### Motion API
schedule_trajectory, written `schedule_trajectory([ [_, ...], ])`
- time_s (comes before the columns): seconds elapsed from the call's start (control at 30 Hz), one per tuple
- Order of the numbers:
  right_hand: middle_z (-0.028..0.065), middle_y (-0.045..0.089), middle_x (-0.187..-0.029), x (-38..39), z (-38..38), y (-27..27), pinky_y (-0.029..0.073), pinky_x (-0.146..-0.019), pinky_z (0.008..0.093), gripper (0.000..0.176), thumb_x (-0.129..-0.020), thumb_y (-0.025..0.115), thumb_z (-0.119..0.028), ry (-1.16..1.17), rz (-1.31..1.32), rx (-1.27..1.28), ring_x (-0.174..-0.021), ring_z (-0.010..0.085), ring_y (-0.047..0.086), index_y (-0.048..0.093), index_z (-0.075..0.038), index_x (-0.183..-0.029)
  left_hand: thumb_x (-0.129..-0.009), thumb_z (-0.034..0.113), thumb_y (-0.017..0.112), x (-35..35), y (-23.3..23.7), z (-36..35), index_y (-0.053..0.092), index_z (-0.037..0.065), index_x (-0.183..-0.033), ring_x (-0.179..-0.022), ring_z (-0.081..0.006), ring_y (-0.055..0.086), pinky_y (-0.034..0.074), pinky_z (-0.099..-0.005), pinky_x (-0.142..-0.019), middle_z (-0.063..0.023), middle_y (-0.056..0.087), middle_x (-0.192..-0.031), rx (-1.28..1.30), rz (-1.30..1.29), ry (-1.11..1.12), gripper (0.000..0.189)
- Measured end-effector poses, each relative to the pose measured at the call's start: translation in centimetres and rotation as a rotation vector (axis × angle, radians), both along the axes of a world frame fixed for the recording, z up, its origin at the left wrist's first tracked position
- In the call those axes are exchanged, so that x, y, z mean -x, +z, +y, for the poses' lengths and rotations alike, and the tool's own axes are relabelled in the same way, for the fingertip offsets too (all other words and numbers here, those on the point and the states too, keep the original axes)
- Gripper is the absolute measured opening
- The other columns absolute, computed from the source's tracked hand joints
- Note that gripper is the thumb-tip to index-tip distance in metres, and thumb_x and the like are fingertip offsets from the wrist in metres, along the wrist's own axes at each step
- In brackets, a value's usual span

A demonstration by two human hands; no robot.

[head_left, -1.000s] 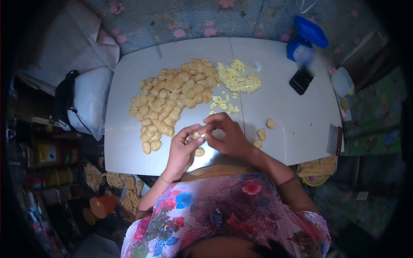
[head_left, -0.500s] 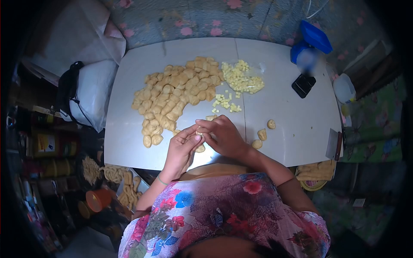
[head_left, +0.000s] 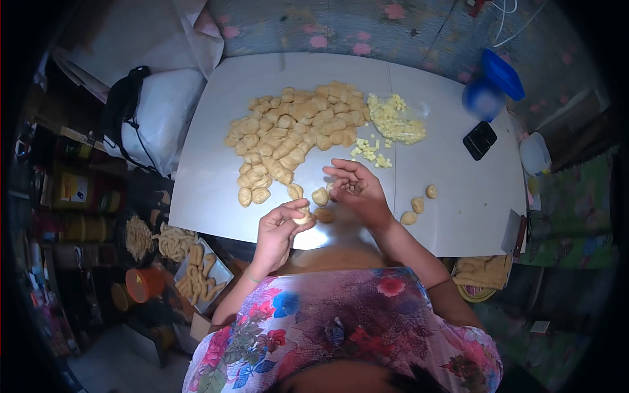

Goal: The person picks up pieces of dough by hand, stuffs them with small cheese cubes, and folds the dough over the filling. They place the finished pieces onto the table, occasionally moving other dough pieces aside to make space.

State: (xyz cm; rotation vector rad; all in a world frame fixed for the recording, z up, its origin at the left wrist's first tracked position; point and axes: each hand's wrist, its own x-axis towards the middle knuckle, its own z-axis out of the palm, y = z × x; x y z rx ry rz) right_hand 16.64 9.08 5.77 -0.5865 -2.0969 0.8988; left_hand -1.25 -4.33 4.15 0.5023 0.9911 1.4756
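Note:
My left hand [head_left: 280, 230] pinches a small dough piece [head_left: 302, 217] over the near side of the table. To its right, my right hand [head_left: 359, 190] is raised with fingers spread, apart from the left. Between the hands lie a few dough pieces [head_left: 320, 196] on the tabletop. A large cluster of dough balls [head_left: 288, 131] covers the left and middle of the table. Beside it are pale yellow cubes in a clear bag [head_left: 398, 123], with loose cubes [head_left: 372, 154] just below. Several dough pieces [head_left: 418, 204] sit right of my right hand.
On the white table [head_left: 452, 183], a black case [head_left: 479, 140] and a blue scale [head_left: 485, 98] stand at the back right. A cleaver [head_left: 515, 234] lies on the right edge. A tray of dough strips [head_left: 204, 278] is at lower left, by an orange container [head_left: 145, 284].
My hands have come apart. The left keeps a dough piece, while the right has moved away and opened its fingers. The whole view has shifted.

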Motion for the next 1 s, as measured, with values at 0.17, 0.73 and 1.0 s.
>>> schedule_trajectory([
  [0.17,0.0123,0.063,-0.099,4.7,-1.2,-1.0,0.049,-0.081,0.0370,0.039,-0.082,0.067,-0.022,0.123,-0.037,0.463,-0.091,0.0285,0.062,0.055,-0.004,-0.115,-0.085,-0.014,0.049,4.0,-0.2,-3.1,0.059,-0.008,-0.109,-0.108,-0.0277,0.061,0.052,-0.0384,-0.096,-0.0191,0.058,-0.118,0.046,-0.086,0.147,0.027],
  [0.73,0.0119,0.058,-0.084,16.3,-6.9,-4.7,0.046,-0.070,0.0419,0.012,-0.078,0.055,-0.005,-0.175,-0.301,-0.163,-0.082,0.0310,0.058,0.059,-0.004,-0.090,-0.093,0.015,0.061,14.9,-1.6,-7.2,0.065,-0.001,-0.103,-0.062,-0.0045,0.053,0.045,-0.0185,-0.054,-0.0025,0.063,-0.079,0.135,0.645,-0.061,0.019],
  [1.0,0.0130,0.061,-0.094,16.0,-8.1,-6.6,0.046,-0.084,0.0403,0.017,-0.085,0.054,-0.008,-0.277,-0.068,0.124,-0.092,0.0307,0.059,0.062,-0.004,-0.100,-0.089,0.007,0.063,16.8,-2.6,-4.4,0.063,0.000,-0.079,-0.071,-0.0083,0.054,0.044,-0.0189,-0.060,-0.0143,0.057,-0.107,-0.147,0.668,-0.084,0.013],
])
